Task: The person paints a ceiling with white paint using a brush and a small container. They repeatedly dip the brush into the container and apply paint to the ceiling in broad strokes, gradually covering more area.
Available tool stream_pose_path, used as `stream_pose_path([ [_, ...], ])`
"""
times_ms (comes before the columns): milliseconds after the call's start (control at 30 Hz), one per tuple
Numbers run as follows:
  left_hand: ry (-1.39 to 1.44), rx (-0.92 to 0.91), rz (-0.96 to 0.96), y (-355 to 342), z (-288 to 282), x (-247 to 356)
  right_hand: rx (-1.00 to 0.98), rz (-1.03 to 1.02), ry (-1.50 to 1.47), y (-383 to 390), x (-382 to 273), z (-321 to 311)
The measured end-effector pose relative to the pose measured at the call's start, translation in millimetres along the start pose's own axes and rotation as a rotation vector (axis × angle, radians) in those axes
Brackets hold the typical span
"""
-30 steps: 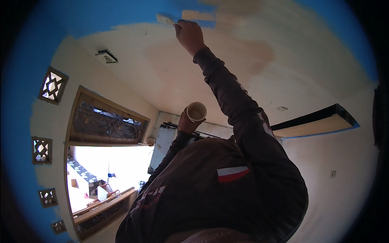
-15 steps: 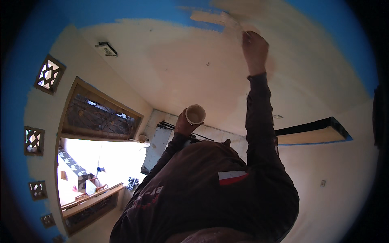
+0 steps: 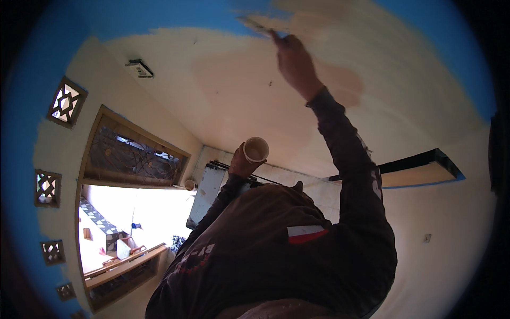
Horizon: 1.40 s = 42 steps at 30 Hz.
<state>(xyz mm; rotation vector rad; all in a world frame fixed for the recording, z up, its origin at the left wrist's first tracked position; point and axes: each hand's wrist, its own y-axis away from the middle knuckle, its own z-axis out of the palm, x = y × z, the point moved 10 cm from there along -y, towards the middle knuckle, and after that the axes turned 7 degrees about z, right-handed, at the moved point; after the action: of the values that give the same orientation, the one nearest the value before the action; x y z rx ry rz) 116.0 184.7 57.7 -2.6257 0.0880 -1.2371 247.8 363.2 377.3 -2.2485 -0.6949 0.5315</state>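
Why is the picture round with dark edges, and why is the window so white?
Head view: the fisheye lens bends straight edges, such as the window frame, and leaves black corners; daylight washes the opening out to white; the right hand with the brush is smeared by motion blur; the left hand with the cup looks sharper.

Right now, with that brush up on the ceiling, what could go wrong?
1. The right hand holds the brush against the ceiling overhead, so wet paint could drip onto the dark sleeve or the face below.
2. The left hand grips an open cup raised and tilted; it might spill.
3. The brush works beside the blue paint, so a stray stroke could smear it.
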Motion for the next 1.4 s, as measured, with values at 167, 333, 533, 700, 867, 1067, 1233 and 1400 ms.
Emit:
stream_pose_path([
  [167, -0.013, 0.01, 0.009, -1.4, 1.0, -0.1, 0.028, -0.074, -0.003, -14.6, -39.2, 60.7],
  [333, -0.028, 0.015, 0.02, 0.7, -2.7, 3.9, 0.037, 0.007, 0.014, -17.4, -36.3, 99.9],
  [533, -0.023, -0.025, -0.005, -0.2, 10.2, -17.0, -0.01, 0.124, 0.05, 0.4, -0.4, 107.0],
  [700, -0.016, -0.017, -0.015, 2.6, 5.8, -6.0, -0.021, 0.15, 0.116, 25.2, 26.3, 75.2],
  [867, -0.009, -0.019, 0.004, 1.4, 7.0, -5.5, 0.011, 0.199, 0.217, 53.1, 64.7, 29.0],
  [1067, -0.02, -0.061, -0.053, -0.5, 7.8, -8.4, 0.096, 0.223, 0.309, 84.8, 104.7, -16.3],
  [1233, -0.02, -0.021, -0.012, 3.4, 4.8, -6.3, 0.096, 0.275, 0.305, 104.1, 114.2, -42.8],
  [1400, -0.032, -0.006, 0.004, 2.6, 8.3, -3.4, 0.093, 0.288, 0.074, 102.2, 83.0, -40.9],
])
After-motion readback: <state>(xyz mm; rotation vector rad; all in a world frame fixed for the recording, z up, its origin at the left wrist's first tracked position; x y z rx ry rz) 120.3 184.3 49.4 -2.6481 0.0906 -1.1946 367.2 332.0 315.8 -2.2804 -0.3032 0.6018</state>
